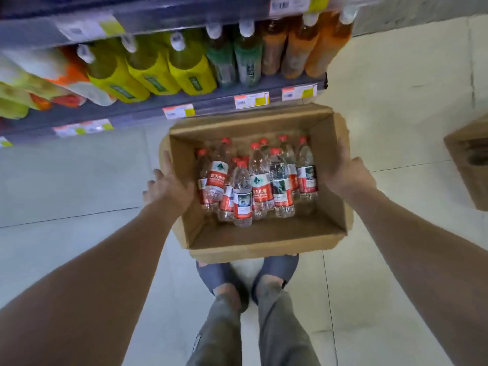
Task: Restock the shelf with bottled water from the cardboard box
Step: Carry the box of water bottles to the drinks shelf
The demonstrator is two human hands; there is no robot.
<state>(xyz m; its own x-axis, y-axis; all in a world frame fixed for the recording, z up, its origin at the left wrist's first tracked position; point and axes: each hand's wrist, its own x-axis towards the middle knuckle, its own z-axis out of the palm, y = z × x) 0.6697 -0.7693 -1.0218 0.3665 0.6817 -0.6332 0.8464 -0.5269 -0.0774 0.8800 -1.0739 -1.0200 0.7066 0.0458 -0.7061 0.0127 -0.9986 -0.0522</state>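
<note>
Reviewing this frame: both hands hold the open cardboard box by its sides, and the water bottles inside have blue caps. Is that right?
Not quite: the head view shows the water bottles with red caps, not blue. The rest stands: the left hand and right hand hold the open cardboard box by its sides.

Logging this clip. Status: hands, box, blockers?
Left hand and right hand hold the open brown cardboard box by its sides. Red-capped clear plastic water bottles inside. Nothing between box and dark shelf.
</note>
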